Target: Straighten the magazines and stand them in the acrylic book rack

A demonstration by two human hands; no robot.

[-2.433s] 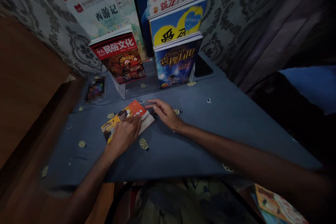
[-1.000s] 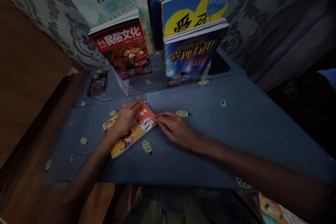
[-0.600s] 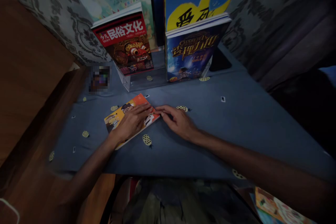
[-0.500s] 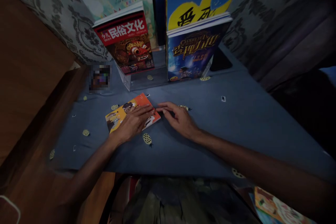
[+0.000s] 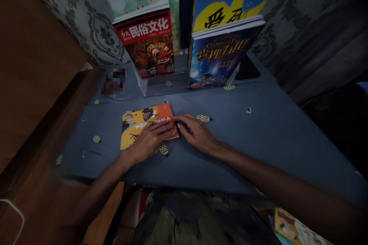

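Observation:
A small orange and yellow book (image 5: 140,122) lies flat and closed on the blue tablecloth (image 5: 244,141). My left hand (image 5: 149,141) rests palm down on its lower right part, fingers spread across the cover. To the right of it, my right hand (image 5: 198,134) lies flat on the cloth, fingertips touching the book's right edge. Neither hand grips anything.
A clear stand (image 5: 161,84) at the back holds upright books: a red one (image 5: 148,44), a dark blue one (image 5: 221,57), and taller ones behind. A wooden surface (image 5: 31,84) borders the left. Another colourful book (image 5: 299,229) lies low at the right.
The small book has turned on the cloth under my left hand, its long side now nearly level. My right hand stays at its right edge. The view shifted slightly.

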